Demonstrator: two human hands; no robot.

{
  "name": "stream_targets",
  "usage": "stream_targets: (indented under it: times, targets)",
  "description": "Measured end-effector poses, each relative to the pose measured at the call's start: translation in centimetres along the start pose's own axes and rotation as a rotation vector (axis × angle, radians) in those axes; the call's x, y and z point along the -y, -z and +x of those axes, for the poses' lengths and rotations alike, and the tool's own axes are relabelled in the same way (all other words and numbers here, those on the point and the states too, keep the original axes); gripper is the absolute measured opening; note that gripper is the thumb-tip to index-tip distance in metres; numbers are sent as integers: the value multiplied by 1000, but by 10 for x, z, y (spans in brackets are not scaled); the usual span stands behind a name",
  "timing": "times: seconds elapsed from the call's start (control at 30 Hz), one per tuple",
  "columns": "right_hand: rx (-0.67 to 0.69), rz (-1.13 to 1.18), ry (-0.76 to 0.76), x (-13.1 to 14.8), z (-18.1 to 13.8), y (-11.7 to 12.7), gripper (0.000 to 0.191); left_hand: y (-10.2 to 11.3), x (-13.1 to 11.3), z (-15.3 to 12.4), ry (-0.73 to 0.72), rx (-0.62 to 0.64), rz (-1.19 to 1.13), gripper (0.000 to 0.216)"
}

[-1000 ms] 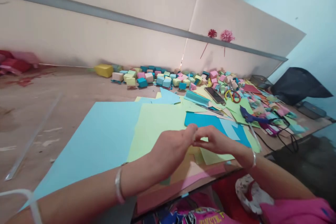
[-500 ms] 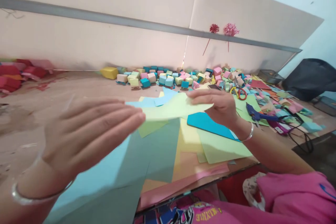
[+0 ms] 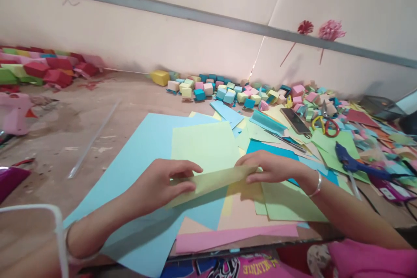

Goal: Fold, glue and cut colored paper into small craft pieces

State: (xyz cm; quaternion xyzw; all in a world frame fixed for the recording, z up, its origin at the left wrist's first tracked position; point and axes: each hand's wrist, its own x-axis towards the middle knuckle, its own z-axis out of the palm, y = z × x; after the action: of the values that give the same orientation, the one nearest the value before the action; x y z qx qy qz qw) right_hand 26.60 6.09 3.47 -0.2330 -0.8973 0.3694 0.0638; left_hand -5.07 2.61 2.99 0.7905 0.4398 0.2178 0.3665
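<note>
A pale green sheet of paper [image 3: 205,143] lies over a larger light blue sheet [image 3: 130,169], its near edge curled up into a strip. My right hand [image 3: 272,167] pinches the right end of that raised edge between thumb and fingers. At the left end, my left hand [image 3: 166,182] has its thumb in front and bent fingers behind, closed on the same edge. Beneath and beside them spread yellow, peach, green and blue sheets, with a pink paper strip [image 3: 234,236] at the table's front edge.
Small coloured paper boxes [image 3: 215,89] line the wall, with more red and green ones [image 3: 58,71] at left. To the right are a phone [image 3: 296,120], scissors [image 3: 325,126] and a blue glue gun [image 3: 352,160] with its cord. A pink glue gun [image 3: 14,113] and a clear stick [image 3: 94,139] lie left.
The pale green sheet has come down from the air onto the blue sheet, and its near edge is now curled up. My left hand has moved from flat and outstretched to gripping that edge.
</note>
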Motion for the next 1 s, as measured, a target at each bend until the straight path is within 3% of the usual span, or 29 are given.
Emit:
stream_targets:
  times: [0.07,0.13,0.2,0.27,0.33,0.43,0.57,0.67,0.8,0.9,1.0]
  targets:
    - [-63,113,-103,-7,1,-1,22,2,1,11,135,20,-96,21]
    - [-159,249,-302,-15,3,-10,28,4,6,21,238,0,-154,20]
    - [-296,324,-515,-23,8,-21,35,6,13,28,320,-69,-202,25]
    - [-455,327,-630,-27,14,-30,38,8,21,30,379,-154,-328,34]
    - [-592,310,-668,-27,18,-36,38,9,30,30,413,-205,-543,46]
    - [-746,226,-671,-24,21,-39,41,10,40,29,446,-169,-767,58]
    - [-884,21,-633,-24,22,-42,46,5,42,26,483,-136,-697,51]
    - [-896,-79,-636,-27,22,-44,47,-2,39,23,439,-229,-551,31]
    - [-797,-42,-715,-24,21,-47,39,-11,38,21,405,-343,-424,24]
    - [-722,-40,-745,-20,17,-49,28,-13,38,20,405,-291,-537,28]
    - [-719,-125,-752,-21,15,-51,27,-13,36,22,427,-232,-660,48]
